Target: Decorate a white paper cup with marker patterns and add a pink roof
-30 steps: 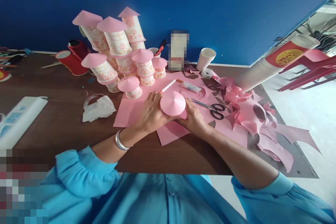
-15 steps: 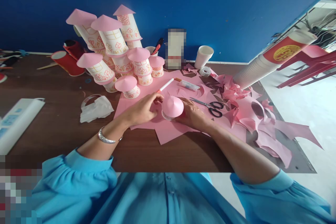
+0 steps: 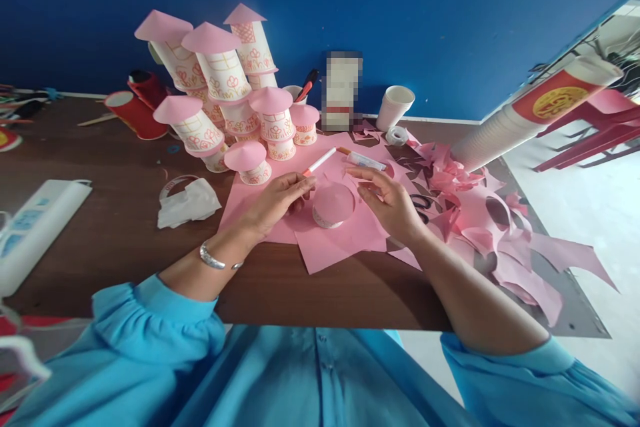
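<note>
A small paper cup with a pink cone roof (image 3: 334,203) stands on the pink paper sheets (image 3: 325,250) between my hands. On its left is my left hand (image 3: 285,200), its fingers loosely bent and holding nothing that I can see. My right hand (image 3: 387,200) is raised at the cup's right, fingers apart, with nothing in it. A marker with an orange-red cap (image 3: 321,161) lies just beyond my left fingertips. Behind my right fingers rests a glue tube (image 3: 367,161). My right hand hides most of the scissors (image 3: 420,203); part of their black handles shows.
Decorated cup towers with pink cone roofs (image 3: 220,73) stand at back left. Pink paper scraps (image 3: 480,207) cover the right side, below a leaning stack of cups (image 3: 515,120). A tape roll (image 3: 397,136) lies near a white cup (image 3: 395,108). At left lies a power strip (image 3: 45,227).
Both hands have come away from the small roofed cup, which stays on the paper. My right hand has lifted and moved right, now covering much of the scissors. The view has shifted slightly.
</note>
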A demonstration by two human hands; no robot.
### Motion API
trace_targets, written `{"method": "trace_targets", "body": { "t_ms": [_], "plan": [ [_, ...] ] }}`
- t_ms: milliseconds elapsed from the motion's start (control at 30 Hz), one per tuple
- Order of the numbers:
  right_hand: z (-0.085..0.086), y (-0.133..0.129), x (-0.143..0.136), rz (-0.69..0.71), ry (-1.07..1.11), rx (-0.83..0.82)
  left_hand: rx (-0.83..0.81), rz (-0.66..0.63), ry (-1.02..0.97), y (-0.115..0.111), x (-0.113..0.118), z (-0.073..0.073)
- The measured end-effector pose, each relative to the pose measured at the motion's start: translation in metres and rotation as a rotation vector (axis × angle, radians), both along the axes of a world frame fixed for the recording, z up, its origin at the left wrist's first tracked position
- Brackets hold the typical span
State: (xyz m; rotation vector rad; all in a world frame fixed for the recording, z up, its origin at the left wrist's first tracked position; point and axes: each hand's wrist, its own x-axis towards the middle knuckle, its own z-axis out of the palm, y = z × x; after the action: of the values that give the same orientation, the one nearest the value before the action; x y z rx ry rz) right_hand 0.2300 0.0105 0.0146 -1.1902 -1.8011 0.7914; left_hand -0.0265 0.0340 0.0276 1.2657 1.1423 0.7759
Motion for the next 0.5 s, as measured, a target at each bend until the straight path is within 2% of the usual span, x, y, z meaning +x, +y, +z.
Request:
{"method": "trace_targets", "body": {
  "t_ms": [100, 233, 333, 500],
  "plan": [
    [0.005, -0.011, -0.013, -0.038, 0.049, 0.069, -0.026, -0.011, -0.011, -0.001, 0.003, 0.002],
    [0.005, -0.024, -0.028, 0.042, 0.018, 0.14, -0.034, -0.036, -0.03, -0.002, 0.007, 0.003],
    [0.001, -0.026, -0.035, 0.074, -0.003, 0.135, -0.059, -0.04, -0.064, -0.001, 0.009, 0.001],
    [-0.004, -0.023, -0.039, 0.046, -0.023, 0.107, -0.116, -0.065, -0.102, 0.002, 0.008, -0.004]
  ]
}}
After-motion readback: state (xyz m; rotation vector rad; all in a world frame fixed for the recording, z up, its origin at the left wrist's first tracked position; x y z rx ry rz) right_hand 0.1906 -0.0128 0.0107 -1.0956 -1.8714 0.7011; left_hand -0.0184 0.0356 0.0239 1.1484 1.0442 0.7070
